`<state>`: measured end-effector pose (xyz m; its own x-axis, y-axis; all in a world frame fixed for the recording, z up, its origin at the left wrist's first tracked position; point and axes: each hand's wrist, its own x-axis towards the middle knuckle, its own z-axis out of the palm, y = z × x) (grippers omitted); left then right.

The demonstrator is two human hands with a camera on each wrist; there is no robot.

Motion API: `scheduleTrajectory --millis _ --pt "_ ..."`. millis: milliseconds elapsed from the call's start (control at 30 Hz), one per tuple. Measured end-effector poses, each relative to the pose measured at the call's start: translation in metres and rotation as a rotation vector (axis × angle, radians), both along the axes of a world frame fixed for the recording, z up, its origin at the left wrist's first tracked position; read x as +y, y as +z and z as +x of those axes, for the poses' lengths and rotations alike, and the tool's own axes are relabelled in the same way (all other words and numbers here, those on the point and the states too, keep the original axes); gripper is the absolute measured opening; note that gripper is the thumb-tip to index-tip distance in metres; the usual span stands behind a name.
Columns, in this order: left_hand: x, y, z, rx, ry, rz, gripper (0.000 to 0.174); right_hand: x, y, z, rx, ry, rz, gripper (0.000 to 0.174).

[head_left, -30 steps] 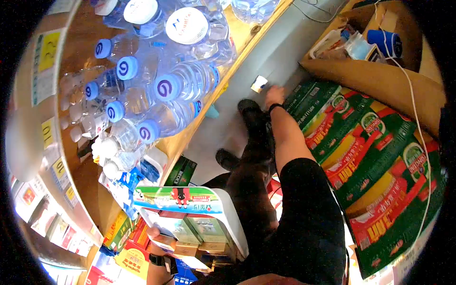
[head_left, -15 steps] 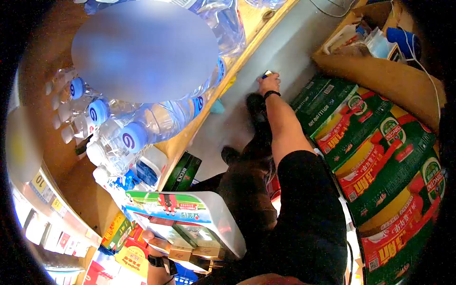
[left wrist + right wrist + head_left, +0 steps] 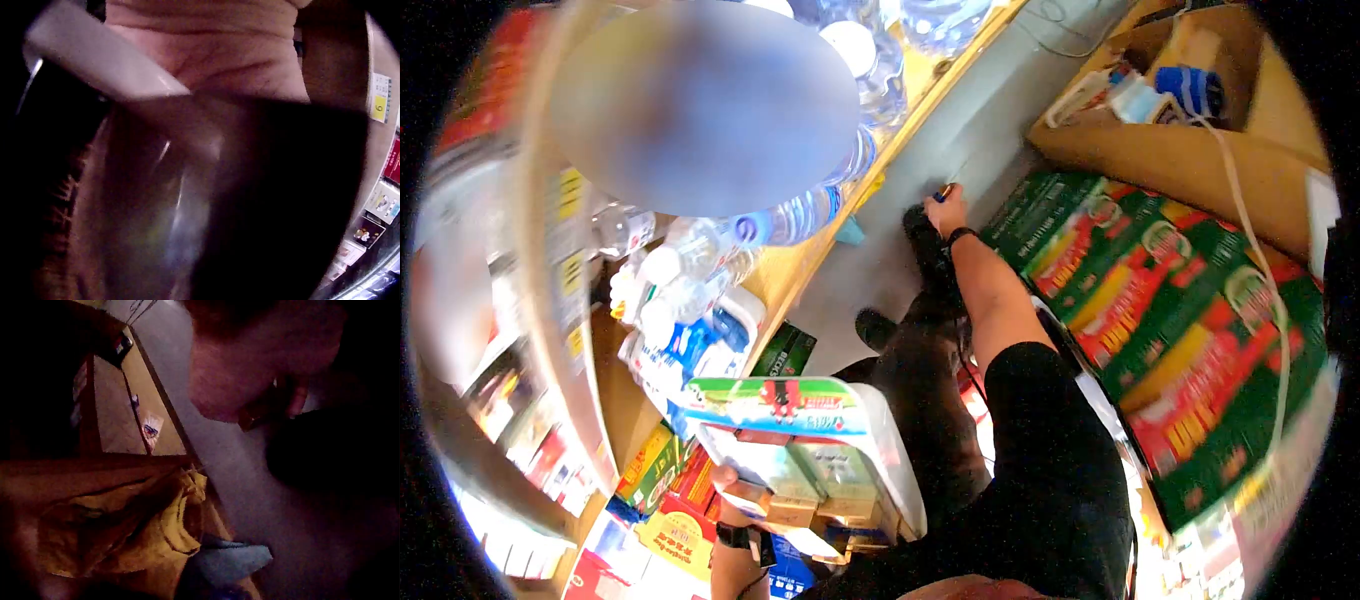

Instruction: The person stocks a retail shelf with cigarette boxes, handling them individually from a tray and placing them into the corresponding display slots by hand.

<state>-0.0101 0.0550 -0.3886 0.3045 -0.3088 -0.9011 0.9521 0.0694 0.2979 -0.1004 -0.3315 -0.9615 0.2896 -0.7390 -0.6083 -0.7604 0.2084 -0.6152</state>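
My left hand (image 3: 738, 496) grips the side of a white plastic tray (image 3: 890, 430) with a green and blue printed edge. Several small boxes (image 3: 840, 468) lie inside it. In the left wrist view the palm (image 3: 206, 62) is against a blurred, dark surface. Low over the grey floor, beside a dark shoe (image 3: 920, 230), my right hand (image 3: 946, 212) holds a small dark item (image 3: 943, 192). The right wrist view shows that hand (image 3: 262, 369) with its fingers curled round the item, which is mostly hidden in shadow.
Green and red cartons (image 3: 1180, 350) line the right side, below an open cardboard box (image 3: 1180, 150). A wooden shelf (image 3: 800, 265) with bottles (image 3: 790, 215) runs along the left. A yellow bag (image 3: 137, 531) and a blue-grey piece (image 3: 234, 562) hang near the shelf edge.
My right hand has closed round the small item that lay on the floor and lifted it slightly. My left hand still grips the tray. The head view has shifted.
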Motion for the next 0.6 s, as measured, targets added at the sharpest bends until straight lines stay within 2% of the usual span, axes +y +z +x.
scheduleTrajectory --millis 67,133,167,200,233,267,300,333,367,400,433,467,533,600 --pt "-0.007 0.014 -0.001 0.014 -0.010 -0.084 0.034 -0.007 0.073 0.022 -0.411 -0.296 0.249 0.058" --pt "-0.018 0.028 -0.003 -0.021 -0.047 -0.124 0.042 -0.008 0.129 0.024 -0.393 -0.432 0.446 0.051" --pt "-0.023 0.037 -0.003 -0.043 -0.067 -0.150 0.050 -0.010 0.146 0.016 -0.394 -0.413 0.466 0.050" --pt "-0.029 0.048 -0.004 -0.072 -0.094 -0.168 0.059 -0.007 0.166 0.009 -0.439 -0.439 0.476 0.046" --pt "-0.037 0.062 -0.005 -0.101 -0.116 -0.189 0.069 -0.015 0.196 0.000 -0.564 -0.531 0.625 0.045" --pt "-0.041 0.078 -0.005 -0.130 -0.143 -0.206 0.079 -0.010 0.172 -0.016 -0.717 -0.550 0.765 0.038" --pt "-0.043 0.096 -0.005 -0.144 -0.141 -0.182 0.076 -0.016 0.163 -0.022 -0.834 -0.572 1.091 0.032" --pt "-0.048 0.126 -0.007 -0.155 -0.139 -0.170 0.073 -0.030 0.201 -0.032 -0.938 -0.645 1.208 0.026" --pt "-0.044 0.154 -0.006 -0.113 -0.145 -0.171 0.070 -0.039 0.298 -0.034 -0.825 -0.762 1.062 0.027" --pt "-0.040 0.169 -0.002 -0.173 -0.218 -0.200 0.067 -0.039 0.353 -0.041 -0.872 -0.711 0.980 0.025" --pt "-0.034 0.178 0.002 -0.129 -0.202 -0.197 0.066 -0.043 0.383 -0.043 -0.910 -0.613 0.960 0.022" --pt "-0.029 0.196 0.001 -0.088 -0.187 -0.198 0.065 -0.041 0.434 -0.041 -0.921 -0.635 0.815 0.025" --pt "-0.045 0.261 -0.002 -0.166 -0.234 -0.213 0.059 -0.043 0.500 -0.039 -0.851 -0.643 0.679 0.033" --pt "-0.034 0.284 -0.002 -0.237 -0.219 -0.266 0.056 -0.041 0.557 -0.046 -0.895 -0.597 0.649 0.035"
